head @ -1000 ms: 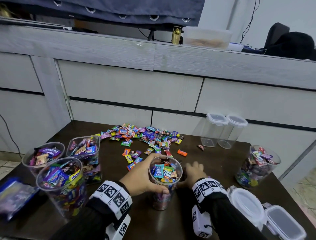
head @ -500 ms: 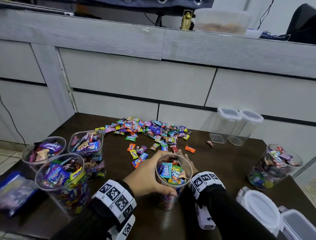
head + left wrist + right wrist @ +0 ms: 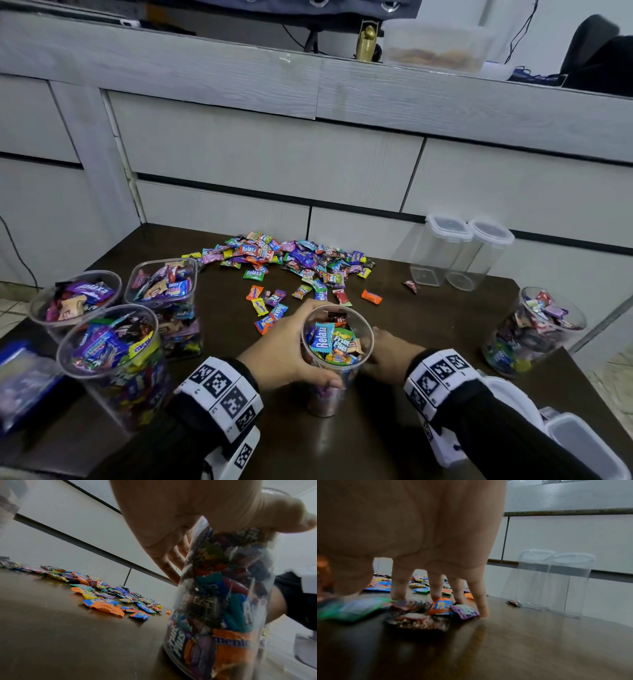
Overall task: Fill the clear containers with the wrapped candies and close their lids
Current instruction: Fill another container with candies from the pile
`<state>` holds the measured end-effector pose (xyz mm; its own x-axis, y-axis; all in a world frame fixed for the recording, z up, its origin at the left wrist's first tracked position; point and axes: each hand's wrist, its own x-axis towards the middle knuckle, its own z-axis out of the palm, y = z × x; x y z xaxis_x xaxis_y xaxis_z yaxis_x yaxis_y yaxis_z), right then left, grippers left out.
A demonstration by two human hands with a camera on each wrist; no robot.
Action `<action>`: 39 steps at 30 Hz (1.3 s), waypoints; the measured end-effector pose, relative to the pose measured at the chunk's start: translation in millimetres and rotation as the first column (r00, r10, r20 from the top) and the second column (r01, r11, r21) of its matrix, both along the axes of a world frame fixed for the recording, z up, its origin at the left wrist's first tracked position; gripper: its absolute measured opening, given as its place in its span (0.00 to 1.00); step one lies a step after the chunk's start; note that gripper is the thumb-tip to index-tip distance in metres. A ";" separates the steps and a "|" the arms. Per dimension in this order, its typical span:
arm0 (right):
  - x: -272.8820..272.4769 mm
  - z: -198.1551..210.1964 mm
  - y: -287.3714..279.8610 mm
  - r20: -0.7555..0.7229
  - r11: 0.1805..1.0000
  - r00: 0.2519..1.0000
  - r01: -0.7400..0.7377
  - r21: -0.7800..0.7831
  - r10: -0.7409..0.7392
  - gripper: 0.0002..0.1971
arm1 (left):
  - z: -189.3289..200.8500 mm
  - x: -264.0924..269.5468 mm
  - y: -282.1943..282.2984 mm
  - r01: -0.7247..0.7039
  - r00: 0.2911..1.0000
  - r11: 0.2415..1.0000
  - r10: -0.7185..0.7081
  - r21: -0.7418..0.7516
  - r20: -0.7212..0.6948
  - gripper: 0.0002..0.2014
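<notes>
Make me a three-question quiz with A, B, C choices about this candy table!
1. Where do the two empty jars stand?
A. far right, by the cabinet
B. on the floor
C. in front of the left hand

2. How many open jars hold candy?
A. two
B. five
C. eight

3. What does the left hand do?
A. lies flat
B. holds a lid
C. grips the middle jar

Answers: 1 A, they stand lidded against the cabinet; 2 B, three left, one middle, one right; 3 C, its fingers wrap the jar.
</notes>
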<state>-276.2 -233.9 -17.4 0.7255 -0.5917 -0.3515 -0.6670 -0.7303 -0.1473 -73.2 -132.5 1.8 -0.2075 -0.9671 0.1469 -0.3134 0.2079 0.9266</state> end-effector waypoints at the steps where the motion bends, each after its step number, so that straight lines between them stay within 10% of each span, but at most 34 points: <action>1: -3.9 -4.5 0.8 -0.029 0.999 0.999 -0.035 -0.019 0.034 0.24 | 0.1 0.0 0.1 0.000 1.000 1.000 0.000 -0.001 0.001 0.43; 10: -14.0 -31.7 31.3 -0.060 0.952 0.998 0.011 -0.307 -0.030 0.22 | 1.3 -1.3 2.4 -0.013 1.000 1.000 0.013 0.011 0.009 0.43; 27: 6.4 -20.9 28.8 -0.051 0.968 0.969 0.235 -0.089 -0.240 0.17 | -4.2 -2.8 1.7 -0.030 0.999 0.999 0.030 0.013 -0.043 0.43; 32: -14.6 20.1 16.5 0.326 0.863 0.813 0.506 0.013 -0.482 0.08 | -5.5 -2.8 1.1 -0.021 0.998 0.999 0.023 0.038 -0.051 0.45; 39: -3.4 115.5 25.6 0.612 0.955 0.782 0.258 -0.147 -0.117 0.09 | -2.7 -0.9 1.9 -0.008 0.999 0.998 0.010 0.069 -0.038 0.47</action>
<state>-279.6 -208.3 98.1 0.6141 -0.7459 0.2579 -0.6263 -0.6594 -0.4158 -74.2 -130.6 -0.9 -0.1943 -0.9770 0.0876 -0.2793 0.1407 0.9498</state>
